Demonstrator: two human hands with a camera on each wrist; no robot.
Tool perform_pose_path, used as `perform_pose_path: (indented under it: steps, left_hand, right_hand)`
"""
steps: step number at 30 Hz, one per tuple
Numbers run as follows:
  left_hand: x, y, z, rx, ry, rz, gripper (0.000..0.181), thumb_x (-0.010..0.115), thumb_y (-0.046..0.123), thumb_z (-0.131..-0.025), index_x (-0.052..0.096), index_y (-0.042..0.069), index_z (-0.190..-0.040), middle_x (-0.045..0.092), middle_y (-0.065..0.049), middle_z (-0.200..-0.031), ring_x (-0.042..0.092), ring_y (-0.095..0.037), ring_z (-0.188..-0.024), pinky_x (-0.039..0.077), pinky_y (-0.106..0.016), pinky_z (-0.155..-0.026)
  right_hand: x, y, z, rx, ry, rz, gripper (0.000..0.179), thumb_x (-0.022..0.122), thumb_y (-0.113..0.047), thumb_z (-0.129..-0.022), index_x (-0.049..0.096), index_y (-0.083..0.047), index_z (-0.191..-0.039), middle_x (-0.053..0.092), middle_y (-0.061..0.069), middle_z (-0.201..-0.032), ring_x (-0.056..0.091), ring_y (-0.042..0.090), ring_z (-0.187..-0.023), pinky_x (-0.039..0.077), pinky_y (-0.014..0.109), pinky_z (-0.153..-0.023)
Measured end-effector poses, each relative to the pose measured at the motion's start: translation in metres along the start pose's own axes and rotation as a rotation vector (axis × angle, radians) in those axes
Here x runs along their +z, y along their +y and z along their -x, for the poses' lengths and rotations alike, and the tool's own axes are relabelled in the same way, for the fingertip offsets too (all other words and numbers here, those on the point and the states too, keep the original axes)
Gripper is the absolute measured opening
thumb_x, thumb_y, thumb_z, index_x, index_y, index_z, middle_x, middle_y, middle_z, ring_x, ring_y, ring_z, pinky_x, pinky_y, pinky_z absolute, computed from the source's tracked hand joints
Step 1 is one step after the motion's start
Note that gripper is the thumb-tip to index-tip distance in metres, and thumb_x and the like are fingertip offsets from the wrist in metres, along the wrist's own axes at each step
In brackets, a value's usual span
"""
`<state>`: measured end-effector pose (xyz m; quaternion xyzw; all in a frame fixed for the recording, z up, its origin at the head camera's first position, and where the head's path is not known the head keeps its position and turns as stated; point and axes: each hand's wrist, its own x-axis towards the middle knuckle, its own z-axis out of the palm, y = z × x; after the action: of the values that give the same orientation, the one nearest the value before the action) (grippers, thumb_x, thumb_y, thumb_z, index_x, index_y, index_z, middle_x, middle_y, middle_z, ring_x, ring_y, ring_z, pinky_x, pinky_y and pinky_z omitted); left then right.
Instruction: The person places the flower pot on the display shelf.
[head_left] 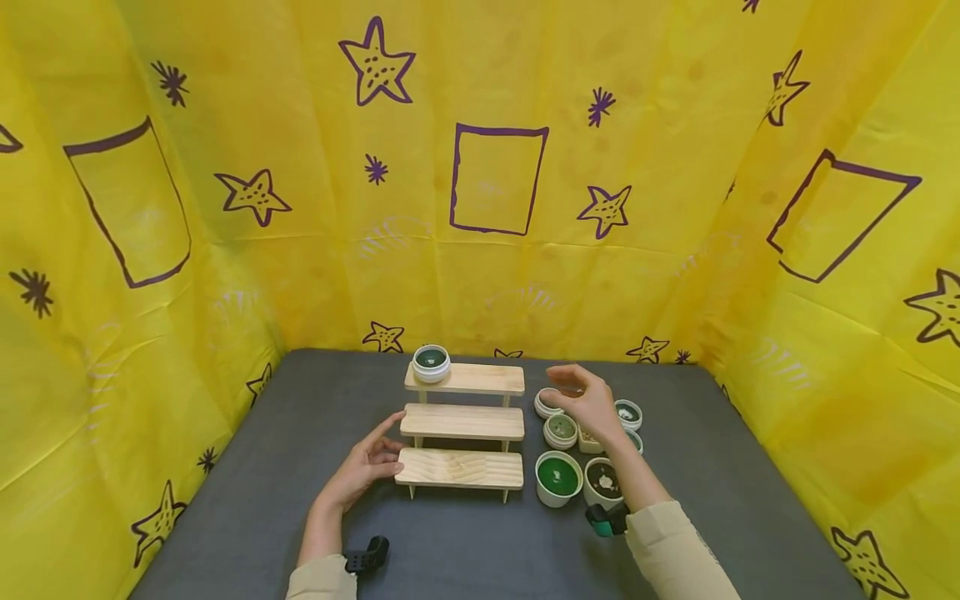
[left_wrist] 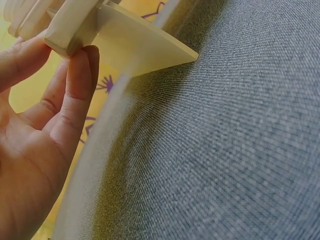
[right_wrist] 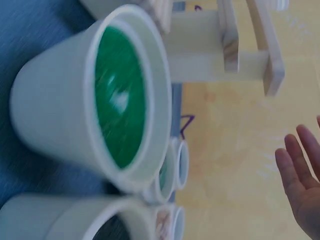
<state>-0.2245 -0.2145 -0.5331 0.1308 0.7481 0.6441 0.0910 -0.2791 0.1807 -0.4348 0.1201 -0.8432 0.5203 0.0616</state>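
Note:
A three-tier wooden stand occupies the middle of the dark table. On the left end of its top tier sits a small white bowl with dark green contents. My left hand pinches the left end of the lowest tier, thumb and fingertips at the board's corner in the left wrist view. Over the small white pots on the right hovers my right hand, its fingers loosely bent around nothing. Nearest below it are a pot with pale green contents and another white pot partly hidden by its fingers.
A white cup with bright green contents stands right of the lowest tier, beside a cup with dark contents. More small pots are partly behind the right forearm. Yellow drawn-on curtains surround the table.

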Motion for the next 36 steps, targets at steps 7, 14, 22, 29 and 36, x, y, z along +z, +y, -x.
perform_pose_path:
  steps: [7,14,22,29,36]
  left_hand:
    - [0.000,0.000,0.001,-0.009,0.000,0.012,0.086,0.071,0.005,-0.087,0.021,0.011,-0.157,0.050,-0.033,-0.121,0.064,-0.010,-0.094,0.053,-0.023,-0.081]
    - [0.001,0.000,0.001,0.018,-0.009,0.018,0.085,0.070,0.006,-0.088,0.021,0.011,-0.157,0.050,-0.035,-0.122,0.065,-0.009,-0.094,0.054,-0.023,-0.081]
    - [0.001,0.002,-0.001,0.036,-0.020,0.031,0.084,0.069,0.005,-0.089,0.020,0.010,-0.158,0.050,-0.035,-0.121,0.065,-0.007,-0.095,0.054,-0.023,-0.081]
    - [0.001,0.001,-0.001,0.019,-0.019,0.031,0.085,0.069,0.006,-0.089,0.019,0.011,-0.158,0.049,-0.034,-0.122,0.064,-0.007,-0.095,0.054,-0.023,-0.081]
    - [0.000,0.000,0.000,0.018,-0.017,0.031,0.085,0.069,0.005,-0.089,0.019,0.011,-0.158,0.049,-0.035,-0.123,0.063,-0.007,-0.096,0.054,-0.023,-0.081]
  right_hand:
    - [-0.021,0.018,0.015,0.004,-0.018,-0.011,0.046,0.079,-0.026,-0.083,0.065,-0.012,-0.125,0.068,0.012,-0.126,0.063,0.030,-0.118,0.053,0.023,-0.094]
    - [-0.036,0.029,0.026,-0.046,-0.029,-0.042,0.042,0.078,-0.018,-0.084,0.065,-0.006,-0.122,0.067,0.021,-0.122,0.066,0.026,-0.113,0.054,0.022,-0.090]
    - [-0.053,0.047,0.038,-0.038,-0.127,-0.070,0.039,0.074,-0.012,-0.088,0.063,-0.002,-0.124,0.069,0.002,-0.117,0.069,0.020,-0.107,0.053,0.018,-0.087]
    - [-0.065,0.059,0.048,-0.042,-0.196,-0.042,0.046,0.072,-0.012,-0.089,0.059,0.003,-0.130,0.069,0.007,-0.122,0.069,0.020,-0.110,0.053,0.018,-0.088]
    - [-0.074,0.068,0.055,-0.015,-0.246,-0.099,0.049,0.072,-0.009,-0.088,0.057,0.004,-0.132,0.059,0.031,-0.131,0.067,0.013,-0.114,0.053,0.017,-0.089]
